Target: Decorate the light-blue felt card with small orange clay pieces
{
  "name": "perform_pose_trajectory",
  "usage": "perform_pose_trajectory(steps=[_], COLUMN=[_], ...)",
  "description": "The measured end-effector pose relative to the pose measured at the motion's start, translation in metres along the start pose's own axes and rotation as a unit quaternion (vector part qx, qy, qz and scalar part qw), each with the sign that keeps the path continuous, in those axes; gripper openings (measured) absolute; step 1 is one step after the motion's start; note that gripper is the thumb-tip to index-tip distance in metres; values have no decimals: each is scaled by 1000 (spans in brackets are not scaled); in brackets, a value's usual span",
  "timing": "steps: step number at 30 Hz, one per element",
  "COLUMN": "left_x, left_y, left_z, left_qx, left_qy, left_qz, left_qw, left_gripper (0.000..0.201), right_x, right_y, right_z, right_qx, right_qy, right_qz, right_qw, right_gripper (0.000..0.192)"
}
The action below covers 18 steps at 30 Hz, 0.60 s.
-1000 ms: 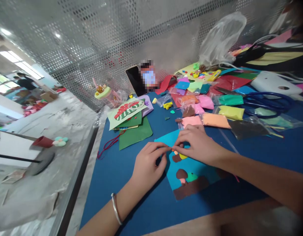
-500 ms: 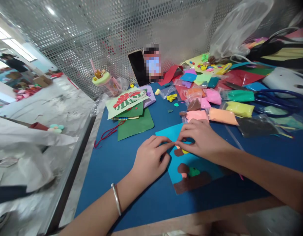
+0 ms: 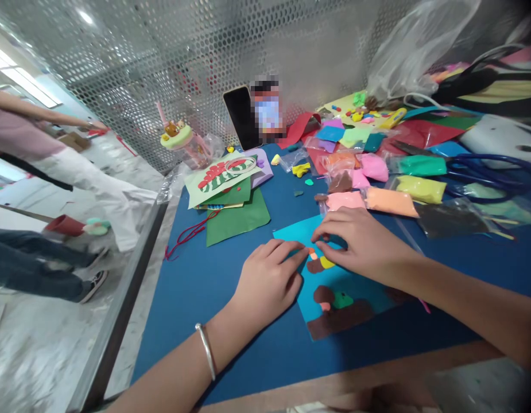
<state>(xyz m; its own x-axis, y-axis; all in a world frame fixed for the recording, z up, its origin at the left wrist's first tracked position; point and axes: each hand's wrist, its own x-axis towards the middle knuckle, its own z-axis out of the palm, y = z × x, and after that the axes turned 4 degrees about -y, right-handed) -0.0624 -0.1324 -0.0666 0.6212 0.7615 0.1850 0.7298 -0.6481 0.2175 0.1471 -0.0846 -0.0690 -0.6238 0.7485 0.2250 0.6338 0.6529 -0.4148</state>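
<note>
Fig. 1. My left hand point(image 3: 265, 281) and right hand point(image 3: 360, 244) meet over the turquoise card point(image 3: 334, 281), which lies on the blue table mat point(image 3: 196, 287) near the mat's front edge. Bare mat lies open to my left, as far as the red cord point(image 3: 190, 236) and the green sheet point(image 3: 239, 221); behind the card, clay bags crowd close. Both hands rest loosely curled, clasping nothing: fingertips press the card beside a small orange clay piece point(image 3: 312, 254), with brown and yellow shapes point(image 3: 320, 265) just below. Clear bags hold pink clay point(image 3: 345, 201), orange clay point(image 3: 390, 202) and yellow clay point(image 3: 420, 188).
</note>
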Motion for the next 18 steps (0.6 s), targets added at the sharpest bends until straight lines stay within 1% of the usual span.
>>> perform_pose_trajectory(steps=[3,5,6,9,14,18], left_x=[-2,-4,-4,-5,-3,-3], left_y=[3,6,8,13,15,15], left_z=[0,0,0,0,1,-1], left_qx=[8,18,25,49,84,85], left_qy=[17,15,13,13,12,12], left_qz=[-1,-3,-4,-8,0,-2], left_qw=[1000,1000,1000,999,996,996], left_gripper=[34,36,37,38,35,36], right_x=[-10,-17,-20,-27,-31,-32], right_y=[-2,-6,-9,-17,-23,-24], right_z=[-3,-3,-3,0,4,3], right_qx=[-48,-88,-104,-133,-163,-136], right_qy=[15,14,7,-3,6,2], right_qz=[-58,-94,-100,-90,-73,-65], right_qw=[997,992,990,987,984,989], right_gripper=[29,34,34,36,36,36])
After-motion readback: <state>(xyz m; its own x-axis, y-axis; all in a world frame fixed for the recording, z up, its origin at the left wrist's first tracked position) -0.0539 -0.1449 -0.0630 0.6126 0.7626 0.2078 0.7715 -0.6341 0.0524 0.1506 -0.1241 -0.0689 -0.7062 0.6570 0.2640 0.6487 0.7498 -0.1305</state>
